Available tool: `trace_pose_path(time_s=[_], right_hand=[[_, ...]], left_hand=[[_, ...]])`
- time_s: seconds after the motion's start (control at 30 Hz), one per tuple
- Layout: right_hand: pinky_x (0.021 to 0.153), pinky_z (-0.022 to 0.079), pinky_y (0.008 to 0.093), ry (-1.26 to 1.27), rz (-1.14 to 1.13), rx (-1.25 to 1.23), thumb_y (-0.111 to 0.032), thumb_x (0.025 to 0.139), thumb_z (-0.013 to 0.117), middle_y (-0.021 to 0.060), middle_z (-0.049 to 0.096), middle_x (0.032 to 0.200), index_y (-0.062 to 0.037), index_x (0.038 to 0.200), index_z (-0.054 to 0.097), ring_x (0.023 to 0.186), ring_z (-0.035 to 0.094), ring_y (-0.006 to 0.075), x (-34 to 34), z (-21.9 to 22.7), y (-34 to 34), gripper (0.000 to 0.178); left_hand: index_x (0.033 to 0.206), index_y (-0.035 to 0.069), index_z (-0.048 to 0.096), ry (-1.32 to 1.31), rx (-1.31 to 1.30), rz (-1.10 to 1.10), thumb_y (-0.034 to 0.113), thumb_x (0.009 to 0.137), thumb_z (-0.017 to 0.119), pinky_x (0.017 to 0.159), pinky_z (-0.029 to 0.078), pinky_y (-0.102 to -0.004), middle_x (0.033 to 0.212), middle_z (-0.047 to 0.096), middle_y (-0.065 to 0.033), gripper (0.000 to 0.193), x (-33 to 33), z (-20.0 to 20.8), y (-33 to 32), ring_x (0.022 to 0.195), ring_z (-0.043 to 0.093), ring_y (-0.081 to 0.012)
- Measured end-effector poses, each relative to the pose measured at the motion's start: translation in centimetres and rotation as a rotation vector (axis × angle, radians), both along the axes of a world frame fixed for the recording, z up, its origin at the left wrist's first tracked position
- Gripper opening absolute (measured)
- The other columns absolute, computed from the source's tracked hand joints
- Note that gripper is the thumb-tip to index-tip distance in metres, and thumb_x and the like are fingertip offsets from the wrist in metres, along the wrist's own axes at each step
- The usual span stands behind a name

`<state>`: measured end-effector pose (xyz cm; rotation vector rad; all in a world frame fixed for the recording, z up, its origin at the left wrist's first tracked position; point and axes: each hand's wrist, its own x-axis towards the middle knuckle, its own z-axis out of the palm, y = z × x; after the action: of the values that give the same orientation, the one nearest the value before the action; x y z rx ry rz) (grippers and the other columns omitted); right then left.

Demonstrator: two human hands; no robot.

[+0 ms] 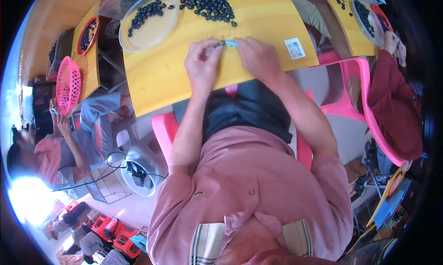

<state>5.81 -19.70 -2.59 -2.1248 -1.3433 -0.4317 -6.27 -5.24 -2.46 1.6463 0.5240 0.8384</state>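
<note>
Shirt (258, 168) nearest the camera; beyond it, the tabletop (170, 78). Left hand (202, 57): thumb and fingers pinched narrow on a small dark piece (218, 45), partly hidden, above the tabletop midway between its left and right edges. Right hand (259, 56): fingers closed round a blue tool (231, 43), its end directed at the left fingertips.

Risks, as judged. A slip of the tool, from a loose pinch or too much push, could strike the left fingertips; sharpness cannot be told. A piece squeezed unevenly could spring loose and roll off the near edge toward the lap. Crumbs (224, 36) lie just beyond the fingers and could be swept about by a sleeve or wrist. A knock to the heap (210, 7), loose toward the far edge, could scatter it.

Edges and room. The dish (154, 38) sits at the far left corner, rim reaching the left edge; overhang cannot be told. Bare wood extends toward the near left corner. Right of the right hand, room runs to the label (295, 48) by the right edge. A chair (364, 89) stands close to the near right corner, limiting elbow swing.
</note>
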Motion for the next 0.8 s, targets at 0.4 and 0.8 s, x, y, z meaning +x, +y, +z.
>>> trace_pose_path(time_s=[0.4, 0.8], right_hand=[[0.062, 0.058, 0.0415, 0.017, 0.018, 0.005, -0.011, 0.092, 0.066, 0.0076, 0.064, 0.081, -0.0056, 0.106, 0.072, 0.074, 0.072, 0.0265, 0.0, 0.1, -0.2, 0.016], [0.063, 0.058, 0.0415, 0.034, 0.021, 0.018, -0.011, 0.092, 0.067, 0.0072, 0.065, 0.082, -0.0068, 0.105, 0.072, 0.077, 0.072, 0.0266, -0.1, 0.2, 0.0, 0.015]], left_hand=[[0.116, 0.005, 0.074, 0.096, 0.762, 0.236, 0.000, 0.089, 0.074, 0.082, 0.060, -0.0360, 0.107, 0.073, -0.0118, 0.027, 2.2, 6.7, 14.2, 0.088, 0.072, -0.0254], [0.112, 0.001, 0.075, 0.443, 0.858, 0.066, 0.015, 0.092, 0.073, 0.088, 0.056, -0.0502, 0.106, 0.070, -0.0214, 0.024, 7.8, 0.7, 10.6, 0.096, 0.070, -0.0420]])
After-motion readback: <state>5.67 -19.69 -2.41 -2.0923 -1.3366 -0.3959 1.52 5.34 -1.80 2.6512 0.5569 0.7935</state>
